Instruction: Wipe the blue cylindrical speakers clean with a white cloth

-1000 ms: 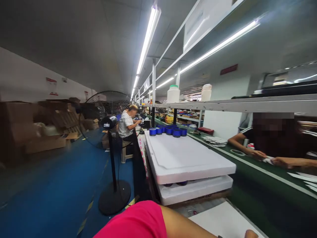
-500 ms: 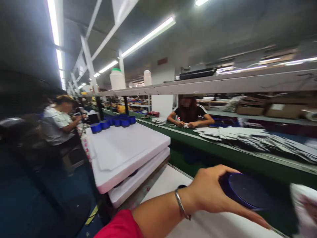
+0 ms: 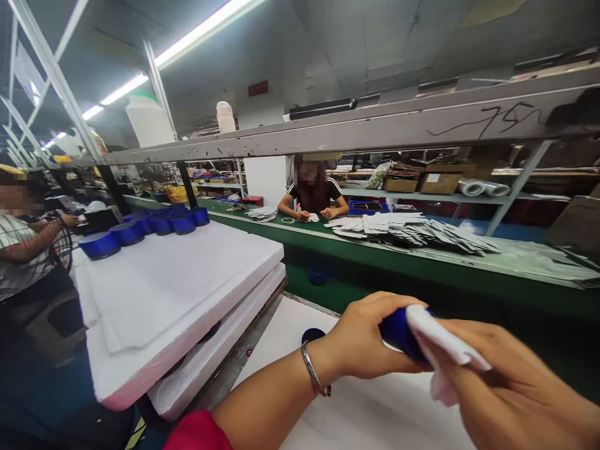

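My left hand (image 3: 363, 340), with a silver bracelet at the wrist, is closed around a blue round container (image 3: 398, 330). Its fingers and thumb grip the container's sides. A white cloth (image 3: 443, 344) is pinched in my right hand (image 3: 510, 381) and lies against the end of the container that faces right. The cloth and my right fingers hide most of that end. Another blue round piece (image 3: 312, 336) stands on the white work surface (image 3: 262, 350), partly behind my left wrist.
Stacked white foam boards (image 3: 187, 281) at left carry several blue round containers (image 3: 162, 224). Beyond runs a green conveyor belt (image 3: 300, 250) with a pile of white cut pieces (image 3: 412, 231). A co-worker (image 3: 316, 194) sits across it. A shelf beam (image 3: 281, 140) spans above.
My view has turned to the right. My right hand has come in with the white cloth and brought it against the blue container, which my left hand has tilted up.
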A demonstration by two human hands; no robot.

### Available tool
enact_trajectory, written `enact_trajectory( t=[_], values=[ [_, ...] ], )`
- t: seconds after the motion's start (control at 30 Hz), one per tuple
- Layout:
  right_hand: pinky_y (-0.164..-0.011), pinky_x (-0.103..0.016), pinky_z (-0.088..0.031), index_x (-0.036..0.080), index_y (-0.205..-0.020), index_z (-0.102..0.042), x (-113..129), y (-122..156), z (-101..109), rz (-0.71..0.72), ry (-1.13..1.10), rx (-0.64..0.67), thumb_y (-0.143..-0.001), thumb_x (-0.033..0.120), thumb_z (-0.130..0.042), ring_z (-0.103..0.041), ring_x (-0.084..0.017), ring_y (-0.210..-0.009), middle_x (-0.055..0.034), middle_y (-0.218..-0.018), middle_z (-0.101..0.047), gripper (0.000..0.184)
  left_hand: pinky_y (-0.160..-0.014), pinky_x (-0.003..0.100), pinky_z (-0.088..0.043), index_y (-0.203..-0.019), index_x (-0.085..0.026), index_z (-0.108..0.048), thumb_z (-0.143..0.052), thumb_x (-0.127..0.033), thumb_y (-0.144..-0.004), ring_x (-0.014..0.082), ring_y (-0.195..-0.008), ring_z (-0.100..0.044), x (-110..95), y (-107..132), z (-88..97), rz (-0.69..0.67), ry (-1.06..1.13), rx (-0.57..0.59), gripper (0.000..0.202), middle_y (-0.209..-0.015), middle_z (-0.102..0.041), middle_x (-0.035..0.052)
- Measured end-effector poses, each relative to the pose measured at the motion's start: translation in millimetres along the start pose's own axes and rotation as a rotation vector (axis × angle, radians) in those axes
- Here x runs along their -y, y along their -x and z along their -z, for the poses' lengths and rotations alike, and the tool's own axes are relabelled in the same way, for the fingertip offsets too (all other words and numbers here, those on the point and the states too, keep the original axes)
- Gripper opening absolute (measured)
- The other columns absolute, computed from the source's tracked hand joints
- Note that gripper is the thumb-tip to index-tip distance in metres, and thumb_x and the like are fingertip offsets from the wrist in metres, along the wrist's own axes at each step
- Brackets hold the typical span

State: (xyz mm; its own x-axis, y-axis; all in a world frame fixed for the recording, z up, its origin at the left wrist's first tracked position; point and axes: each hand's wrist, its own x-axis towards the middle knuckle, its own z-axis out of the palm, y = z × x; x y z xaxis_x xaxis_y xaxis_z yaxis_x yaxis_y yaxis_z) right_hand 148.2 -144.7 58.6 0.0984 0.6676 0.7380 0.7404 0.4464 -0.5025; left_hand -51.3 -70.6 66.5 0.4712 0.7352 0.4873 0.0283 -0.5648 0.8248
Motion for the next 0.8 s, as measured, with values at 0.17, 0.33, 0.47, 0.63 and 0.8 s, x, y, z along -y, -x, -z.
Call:
enact_trajectory(
  t=[0.17,0.33,0.47,0.63,0.8],
  values=[
    [-0.051,-0.034,-0.053,0.036,-0.097,-0.087,1.5,-3.5,-2.3,-0.032,-0.008,-0.015,-0.109,0.070,-0.069,-0.060,-0.020,-0.052,0.0010,-0.080,-0.074,0.040,-0.130,0.051,-0.060,-0.139,-0.025,-0.084,-0.114,-0.035,-0.060,0.0385,-0.140,-0.076,6.9,2.5,-10.5,0.031,-0.037,0.012,0.084,-0.150,-0.081,0.0114],
    [-0.068,-0.036,-0.064,0.038,-0.107,-0.090,1.5,-1.6,-3.4,-0.121,-0.105,0.022,-0.104,0.069,-0.073,-0.072,-0.025,-0.072,-0.0003,-0.104,-0.082,0.036,-0.128,0.049,-0.061,-0.141,-0.026,-0.082,-0.107,-0.030,-0.063,0.0368,-0.136,-0.077,9.9,7.3,-21.5,0.084,-0.065,-0.006,0.082,-0.149,-0.080,0.0099],
    [-0.065,-0.036,-0.062,0.037,-0.103,-0.090,-4.6,-1.2,-1.9,-0.122,-0.050,0.034,-0.103,0.067,-0.074,-0.069,-0.023,-0.065,-0.0004,-0.094,-0.080,0.033,-0.125,0.048,-0.063,-0.139,-0.024,-0.082,-0.102,-0.027,-0.065,0.0374,-0.136,-0.077,11.4,9.1,-25.2,0.050,-0.129,0.002,0.077,-0.146,-0.081,0.0117],
    [-0.067,-0.035,-0.064,0.034,-0.101,-0.088,-4.1,0.7,-4.2,-0.138,-0.062,0.010,-0.102,0.063,-0.074,-0.067,-0.023,-0.065,-0.0016,-0.097,-0.080,0.032,-0.123,0.047,-0.065,-0.136,-0.022,-0.082,-0.093,-0.035,-0.075,0.0367,-0.135,-0.077,16.8,11.1,-26.5,-0.015,-0.181,-0.027,0.063,-0.144,-0.080,0.0142],
    [-0.065,-0.033,-0.061,0.032,-0.106,-0.090,-2.5,1.1,-13.6,-0.067,-0.090,-0.016,-0.100,0.054,-0.075,-0.067,-0.021,-0.063,-0.0012,-0.095,-0.080,0.027,-0.119,0.048,-0.065,-0.133,-0.020,-0.082,-0.094,-0.033,-0.072,0.0364,-0.130,-0.078,19.7,13.2,-29.1,-0.018,-0.162,-0.033,0.063,-0.140,-0.080,0.0151]
  ],
)
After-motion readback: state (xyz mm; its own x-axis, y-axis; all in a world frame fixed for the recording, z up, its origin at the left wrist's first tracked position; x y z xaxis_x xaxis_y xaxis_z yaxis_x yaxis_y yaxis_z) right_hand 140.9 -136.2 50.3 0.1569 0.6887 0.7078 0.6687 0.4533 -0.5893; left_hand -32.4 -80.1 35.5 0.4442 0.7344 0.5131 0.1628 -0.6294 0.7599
